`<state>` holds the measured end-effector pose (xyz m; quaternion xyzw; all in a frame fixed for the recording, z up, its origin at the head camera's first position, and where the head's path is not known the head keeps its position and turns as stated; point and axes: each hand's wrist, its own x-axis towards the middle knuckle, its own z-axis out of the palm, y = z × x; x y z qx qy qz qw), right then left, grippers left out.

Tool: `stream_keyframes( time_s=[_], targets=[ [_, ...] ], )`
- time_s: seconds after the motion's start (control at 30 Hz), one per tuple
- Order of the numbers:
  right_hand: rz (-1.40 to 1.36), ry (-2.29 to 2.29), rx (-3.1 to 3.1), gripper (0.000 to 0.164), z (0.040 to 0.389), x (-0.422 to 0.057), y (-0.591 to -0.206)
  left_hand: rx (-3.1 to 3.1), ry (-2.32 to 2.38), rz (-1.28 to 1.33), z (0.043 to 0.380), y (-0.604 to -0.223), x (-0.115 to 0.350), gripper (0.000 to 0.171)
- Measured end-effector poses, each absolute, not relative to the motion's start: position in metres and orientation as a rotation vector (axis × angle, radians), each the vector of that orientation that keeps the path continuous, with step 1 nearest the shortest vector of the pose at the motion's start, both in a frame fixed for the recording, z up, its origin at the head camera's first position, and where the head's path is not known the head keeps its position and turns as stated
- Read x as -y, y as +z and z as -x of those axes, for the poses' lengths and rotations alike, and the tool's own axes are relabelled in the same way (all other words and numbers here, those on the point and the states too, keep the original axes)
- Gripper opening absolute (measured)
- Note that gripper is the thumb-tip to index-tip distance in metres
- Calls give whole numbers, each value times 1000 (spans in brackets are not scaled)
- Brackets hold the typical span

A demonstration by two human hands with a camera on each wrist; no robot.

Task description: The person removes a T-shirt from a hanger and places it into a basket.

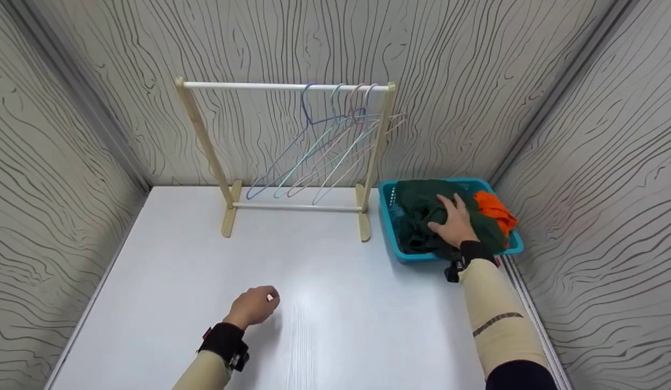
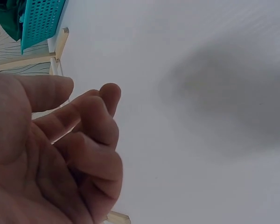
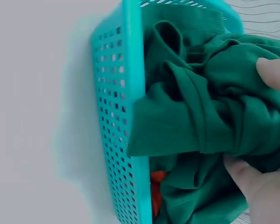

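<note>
In the head view my right hand (image 1: 456, 223) is over a teal plastic basket (image 1: 391, 230), its thumb and fingers spread around a bunched fold of a dark green garment (image 1: 422, 192). The right wrist view shows the thumb (image 3: 245, 175) pressed into the green cloth (image 3: 177, 128), with a finger on the far side of the fold. An orange garment (image 1: 494, 208) lies beside it at the basket's right. My left hand (image 1: 254, 306) hovers low over the white table, fingers loosely curled around nothing, its palm (image 2: 32, 182) visible in the left wrist view.
A wooden rack (image 1: 211, 143) with a white top rail (image 1: 243, 85) stands at the back of the table (image 1: 324, 287). Several thin hangers (image 1: 292, 142) in purple, mint and pink hang towards its right end. Patterned walls (image 1: 601, 162) enclose the table at back and sides.
</note>
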<state>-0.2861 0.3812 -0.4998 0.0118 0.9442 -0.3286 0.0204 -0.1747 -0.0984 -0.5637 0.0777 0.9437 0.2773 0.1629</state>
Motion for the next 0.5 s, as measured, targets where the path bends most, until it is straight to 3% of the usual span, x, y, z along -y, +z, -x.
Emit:
stream_keyframes(
  time_s=[0.27,0.5],
  targets=[
    [-7,-752,-3166,57,281,-364,-482,-2721,742,-240,195,-549,91,20],
    [206,-679,-3204,51,276,-321,-482,-2791,710,-260,218,-526,81,21]
  ],
)
